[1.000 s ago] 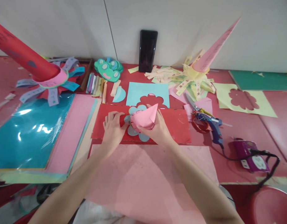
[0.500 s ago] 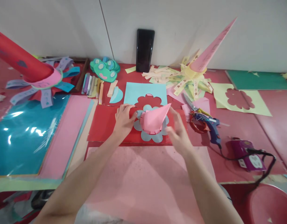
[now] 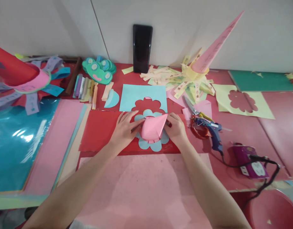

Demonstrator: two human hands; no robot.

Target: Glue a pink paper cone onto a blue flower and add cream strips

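Observation:
A pink paper cone (image 3: 153,128) with a tabbed base sits on a light blue paper flower (image 3: 147,145), its tip leaning right. My left hand (image 3: 124,131) is at the left of the cone, thumb and forefinger closed at its base edge. On the other side, my right hand (image 3: 177,128) has its fingers bent together against the cone's right side; the fingertips are partly hidden. Under the flower lies a red sheet (image 3: 96,132), and behind it a light blue sheet (image 3: 128,95) with a flower-shaped hole.
Scissors (image 3: 192,106) and a blue glue gun (image 3: 213,128) lie to the right, its cord near a purple power box (image 3: 250,160). A phone (image 3: 142,47) leans on the wall. Paper-cone crafts stand at both sides. Coloured sheets (image 3: 48,143) are stacked left.
My right hand has moved in from a gap to the cone's right side, and its fingers have closed. My left hand has come closer to the cone's base. The view has shifted slightly.

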